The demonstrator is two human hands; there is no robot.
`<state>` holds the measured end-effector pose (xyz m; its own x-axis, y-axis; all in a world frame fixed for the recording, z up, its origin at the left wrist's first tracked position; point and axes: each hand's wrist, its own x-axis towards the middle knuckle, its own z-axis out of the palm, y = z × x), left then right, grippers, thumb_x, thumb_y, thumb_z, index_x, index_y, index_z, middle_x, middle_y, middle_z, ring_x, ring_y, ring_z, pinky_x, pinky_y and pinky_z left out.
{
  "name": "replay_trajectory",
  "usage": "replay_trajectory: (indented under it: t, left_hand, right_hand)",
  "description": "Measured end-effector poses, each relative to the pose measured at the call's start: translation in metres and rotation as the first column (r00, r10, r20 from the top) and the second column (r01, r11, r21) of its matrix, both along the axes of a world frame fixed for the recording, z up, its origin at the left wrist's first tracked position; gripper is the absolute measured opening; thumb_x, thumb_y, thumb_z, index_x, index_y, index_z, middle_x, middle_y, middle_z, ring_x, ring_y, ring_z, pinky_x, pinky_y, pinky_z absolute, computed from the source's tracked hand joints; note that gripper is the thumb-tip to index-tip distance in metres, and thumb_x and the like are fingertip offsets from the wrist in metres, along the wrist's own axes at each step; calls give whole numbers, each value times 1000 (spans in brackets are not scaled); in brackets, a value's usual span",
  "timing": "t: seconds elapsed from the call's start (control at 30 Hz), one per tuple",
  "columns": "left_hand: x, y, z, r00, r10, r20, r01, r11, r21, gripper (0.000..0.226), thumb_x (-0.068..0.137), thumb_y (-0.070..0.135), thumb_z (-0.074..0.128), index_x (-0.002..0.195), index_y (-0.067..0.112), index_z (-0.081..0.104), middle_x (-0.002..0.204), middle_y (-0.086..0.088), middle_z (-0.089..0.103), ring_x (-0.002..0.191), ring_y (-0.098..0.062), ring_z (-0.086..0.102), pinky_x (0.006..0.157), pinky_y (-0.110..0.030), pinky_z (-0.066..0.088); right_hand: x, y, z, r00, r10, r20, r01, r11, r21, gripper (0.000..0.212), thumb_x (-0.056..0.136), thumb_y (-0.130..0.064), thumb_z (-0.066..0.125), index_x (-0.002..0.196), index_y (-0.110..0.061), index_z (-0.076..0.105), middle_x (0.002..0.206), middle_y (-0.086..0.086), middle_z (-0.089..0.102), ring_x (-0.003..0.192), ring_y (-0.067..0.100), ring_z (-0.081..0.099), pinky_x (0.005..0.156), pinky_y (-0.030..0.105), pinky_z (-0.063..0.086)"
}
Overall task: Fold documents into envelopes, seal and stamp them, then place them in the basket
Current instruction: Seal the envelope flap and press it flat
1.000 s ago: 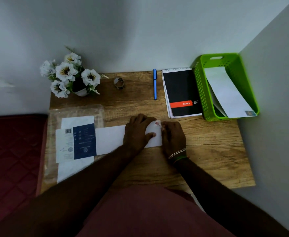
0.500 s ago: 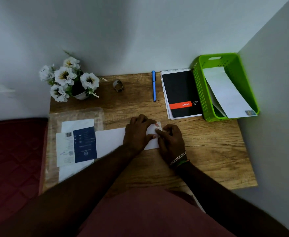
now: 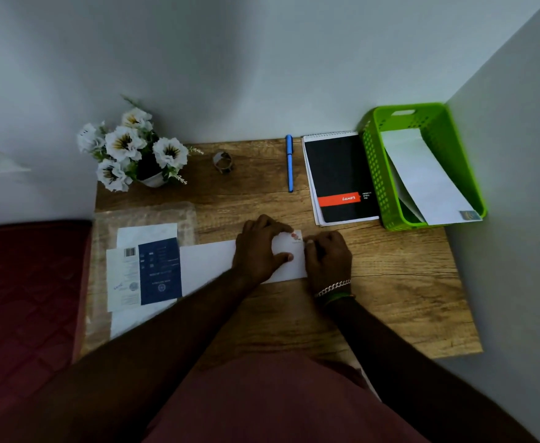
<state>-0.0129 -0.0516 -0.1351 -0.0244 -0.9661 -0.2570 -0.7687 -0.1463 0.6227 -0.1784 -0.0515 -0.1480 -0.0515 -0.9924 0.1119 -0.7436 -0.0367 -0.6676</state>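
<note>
Both forearms reach across the wooden desk (image 3: 390, 282). The left hand (image 3: 259, 251) presses flat on a white envelope (image 3: 208, 260) at its centre; the right hand (image 3: 327, 257), fingers curled, pinches its stamped (image 3: 296, 237) end.

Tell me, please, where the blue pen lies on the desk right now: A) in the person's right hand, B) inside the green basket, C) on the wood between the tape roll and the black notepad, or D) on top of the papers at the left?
C: the blue pen lies on the bare wood, with the tape roll to its left and the black notepad to its right, touched by neither hand.
</note>
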Motion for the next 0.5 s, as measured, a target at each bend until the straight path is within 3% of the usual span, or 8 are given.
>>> replay_trajectory:
  t: [0.13, 0.23, 0.33, 0.5]
  left_hand:
    - [-7, -3, 2, 991, 128, -45, -129, 992, -10, 33, 83, 44, 76, 115, 35, 71, 121, 9, 59, 118, -17, 45, 90, -31, 38]
    - [-12, -6, 3, 976, 215, -42, -216, 976, -28, 23, 87, 45, 73, 107, 34, 74, 116, 9, 62, 114, -17, 49, 86, -30, 37]
    - [-16, -5, 0, 963, 267, -32, -268, 963, -40, 23, 83, 46, 76, 103, 34, 74, 114, 9, 63, 112, -18, 49, 92, -38, 44]
    - [-18, -4, -4, 958, 279, -60, -283, 957, -67, 25, 81, 42, 79, 103, 32, 74, 112, 8, 62, 111, -19, 50, 95, -44, 45]
  right_hand:
    - [-1, -19, 9, 975, -185, 124, 165, 974, 154, 7, 80, -19, 77, 81, -13, 73, 77, 0, 70, 69, 12, 61, 73, 28, 52]
    - [0, -32, 10, 990, -133, 50, 116, 960, 255, 13, 80, -29, 79, 80, -18, 74, 76, -5, 70, 67, 6, 58, 69, 22, 45]
    - [4, -36, 13, 999, -38, -8, 39, 949, 312, 15, 79, -38, 79, 78, -25, 72, 74, -11, 67, 68, 3, 58, 64, 22, 44]
    - [7, -32, 12, 993, -40, -115, 71, 958, 277, 19, 80, -46, 75, 77, -28, 70, 75, -9, 69, 70, 8, 62, 64, 26, 48]
